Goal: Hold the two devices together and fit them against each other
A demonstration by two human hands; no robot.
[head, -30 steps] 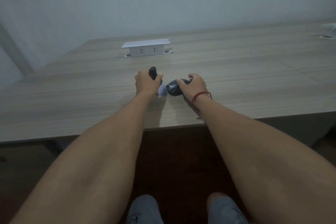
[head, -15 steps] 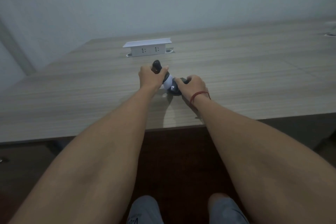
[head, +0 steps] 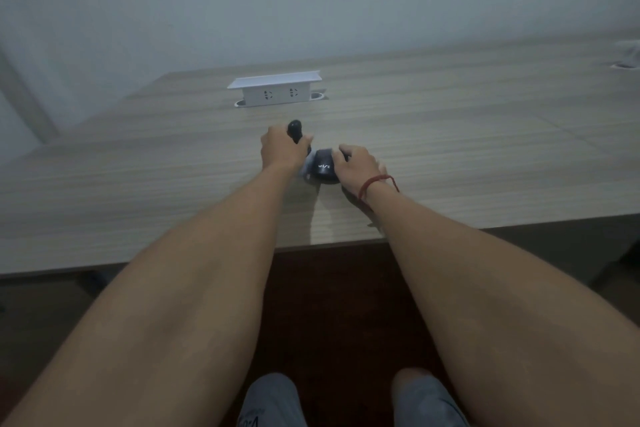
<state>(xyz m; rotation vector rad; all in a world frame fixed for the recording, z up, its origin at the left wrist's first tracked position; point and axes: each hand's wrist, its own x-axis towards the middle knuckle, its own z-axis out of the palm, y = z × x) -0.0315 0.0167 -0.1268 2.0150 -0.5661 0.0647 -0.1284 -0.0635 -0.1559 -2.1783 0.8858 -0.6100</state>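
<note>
Mouse [head: 323, 168] under right hand [head: 356, 166], well inside table [head: 485, 156] edge.

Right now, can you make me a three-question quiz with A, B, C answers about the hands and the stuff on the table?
1. Where is the black mouse?
A. on the socket box
B. on the wooden table, under the right hand
C. on the floor

2. What colour is the socket box?
A. white
B. red
C. green

3. What is the left hand doing?
A. lying flat on the table
B. pointing at the wall
C. gripping a black handle

Answers: 1 B, the right hand holds the mouse on the wooden table. 2 A, the box is white with two sockets showing. 3 C, its fingers curl round the black handle, whose rounded top sticks up above the hand.
</note>
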